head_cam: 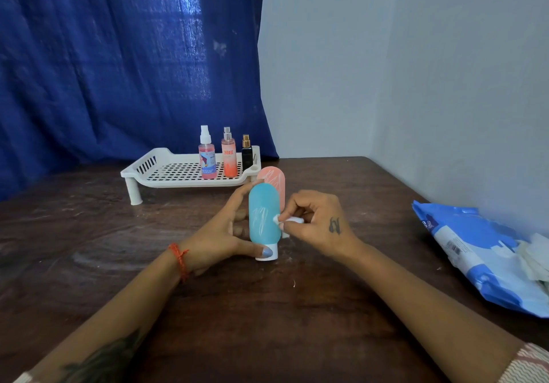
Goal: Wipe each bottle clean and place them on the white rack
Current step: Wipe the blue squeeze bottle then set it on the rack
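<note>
Two hands on blue bottle (263,219) | left hand (225,234) grips it upright, cap down | right hand (315,222) pinches wipe (285,220) against its right side | rack (190,171) far-left

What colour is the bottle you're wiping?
The bottle is turquoise blue with a white cap, seen in the head view.

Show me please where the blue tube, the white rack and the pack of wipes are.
blue tube (263,213): head view, on the middle of its body.
white rack (178,169): head view, on its perforated floor, left of the bottles.
pack of wipes (463,234): head view, on its blue top face.
</note>
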The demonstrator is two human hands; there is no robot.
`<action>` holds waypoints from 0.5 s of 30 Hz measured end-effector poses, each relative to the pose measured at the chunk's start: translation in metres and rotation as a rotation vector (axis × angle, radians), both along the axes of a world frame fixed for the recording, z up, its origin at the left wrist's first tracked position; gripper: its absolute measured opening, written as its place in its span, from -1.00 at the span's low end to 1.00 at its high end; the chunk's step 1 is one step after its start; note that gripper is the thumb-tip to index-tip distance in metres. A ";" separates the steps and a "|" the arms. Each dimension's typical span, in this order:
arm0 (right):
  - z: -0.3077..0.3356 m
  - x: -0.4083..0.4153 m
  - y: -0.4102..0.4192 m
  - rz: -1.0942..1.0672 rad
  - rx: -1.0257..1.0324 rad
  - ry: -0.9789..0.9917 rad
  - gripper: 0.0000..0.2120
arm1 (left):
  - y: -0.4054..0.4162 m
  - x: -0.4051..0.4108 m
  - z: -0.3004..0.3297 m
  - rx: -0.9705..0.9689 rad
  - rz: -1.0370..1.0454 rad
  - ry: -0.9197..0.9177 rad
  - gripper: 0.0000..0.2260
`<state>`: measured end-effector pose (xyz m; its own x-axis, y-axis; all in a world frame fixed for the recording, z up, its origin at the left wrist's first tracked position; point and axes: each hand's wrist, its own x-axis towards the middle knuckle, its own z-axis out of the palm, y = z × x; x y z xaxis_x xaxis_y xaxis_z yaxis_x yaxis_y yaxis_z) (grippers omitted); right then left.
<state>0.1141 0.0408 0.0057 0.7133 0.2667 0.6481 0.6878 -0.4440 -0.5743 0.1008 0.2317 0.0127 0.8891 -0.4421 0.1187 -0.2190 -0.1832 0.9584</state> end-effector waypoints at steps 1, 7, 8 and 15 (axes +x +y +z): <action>0.000 -0.001 0.000 0.024 -0.010 0.007 -0.95 | 0.000 0.000 0.000 0.003 0.002 0.000 -0.04; 0.000 -0.004 0.000 0.049 -0.030 -0.070 -0.85 | 0.000 0.000 0.001 0.004 0.003 0.015 -0.04; 0.000 -0.003 0.001 0.016 -0.007 -0.151 -0.85 | 0.000 0.000 0.001 0.003 0.000 0.013 -0.04; -0.004 -0.002 0.009 -0.118 -0.079 -0.376 -0.81 | -0.001 -0.001 0.001 0.001 -0.008 -0.026 -0.05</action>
